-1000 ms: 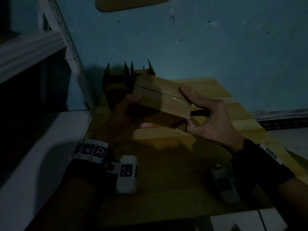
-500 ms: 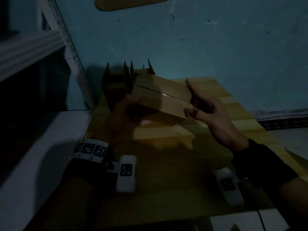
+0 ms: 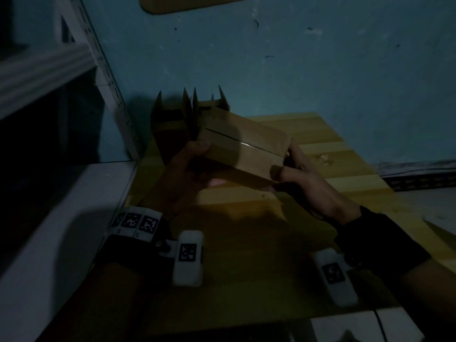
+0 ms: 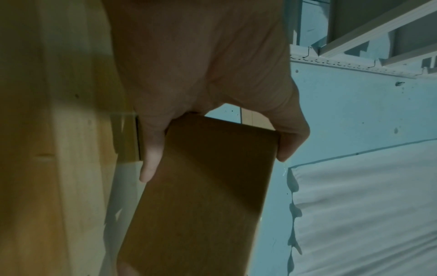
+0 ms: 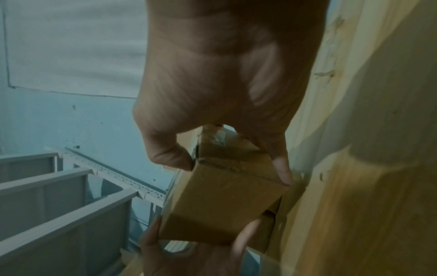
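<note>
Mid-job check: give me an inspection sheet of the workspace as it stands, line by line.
Surface: wooden table, planked, dimly lit.
Job's things: cardboard box, closed, seam along the top, held above the table.
Clutter: open boxes with flaps up, at the back of the table against the blue wall.
Hands: left hand grips the box's left end, thumb on top; right hand grips its right end.
Cables: one thin dark cable at the near right edge of the head view.
Surroundings: blue wall behind; white shelving rack to the left.
</note>
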`<move>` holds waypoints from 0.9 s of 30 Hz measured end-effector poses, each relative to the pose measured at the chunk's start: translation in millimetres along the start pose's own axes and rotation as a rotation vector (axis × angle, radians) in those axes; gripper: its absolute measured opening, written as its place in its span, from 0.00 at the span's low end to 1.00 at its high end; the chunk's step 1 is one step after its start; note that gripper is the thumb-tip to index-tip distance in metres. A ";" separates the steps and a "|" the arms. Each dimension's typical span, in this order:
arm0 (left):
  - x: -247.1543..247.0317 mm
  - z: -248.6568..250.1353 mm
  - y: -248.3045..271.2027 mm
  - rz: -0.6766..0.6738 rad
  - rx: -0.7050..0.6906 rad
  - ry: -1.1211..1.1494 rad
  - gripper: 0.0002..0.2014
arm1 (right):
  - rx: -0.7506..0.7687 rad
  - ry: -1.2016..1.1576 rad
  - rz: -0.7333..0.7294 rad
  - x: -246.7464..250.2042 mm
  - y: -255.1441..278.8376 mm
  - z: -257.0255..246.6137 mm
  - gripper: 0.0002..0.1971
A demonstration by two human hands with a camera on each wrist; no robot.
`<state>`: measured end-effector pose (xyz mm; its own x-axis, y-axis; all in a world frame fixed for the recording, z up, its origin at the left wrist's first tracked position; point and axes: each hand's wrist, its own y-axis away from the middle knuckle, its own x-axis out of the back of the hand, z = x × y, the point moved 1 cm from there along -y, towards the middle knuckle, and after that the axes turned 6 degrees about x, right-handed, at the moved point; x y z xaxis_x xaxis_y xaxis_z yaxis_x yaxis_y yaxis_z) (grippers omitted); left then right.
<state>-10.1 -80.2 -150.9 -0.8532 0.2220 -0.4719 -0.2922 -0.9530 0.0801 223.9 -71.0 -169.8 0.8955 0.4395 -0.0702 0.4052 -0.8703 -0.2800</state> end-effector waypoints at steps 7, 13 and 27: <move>3.5 0.4 -2.5 0.022 0.016 -0.021 0.47 | -0.001 0.053 0.002 -1.1 1.2 1.4 0.41; 2.9 -1.8 -4.6 0.052 0.028 -0.056 0.35 | -0.026 0.110 0.020 -3.1 1.8 2.4 0.38; -5.2 -2.7 -6.1 0.192 0.041 -0.139 0.13 | -0.036 0.148 0.071 2.0 0.6 3.5 0.38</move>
<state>-2.7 -76.1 -151.3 -0.9454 0.0661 -0.3192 -0.1334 -0.9719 0.1937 225.3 -69.9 -173.4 0.9384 0.3413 0.0541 0.3438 -0.9065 -0.2451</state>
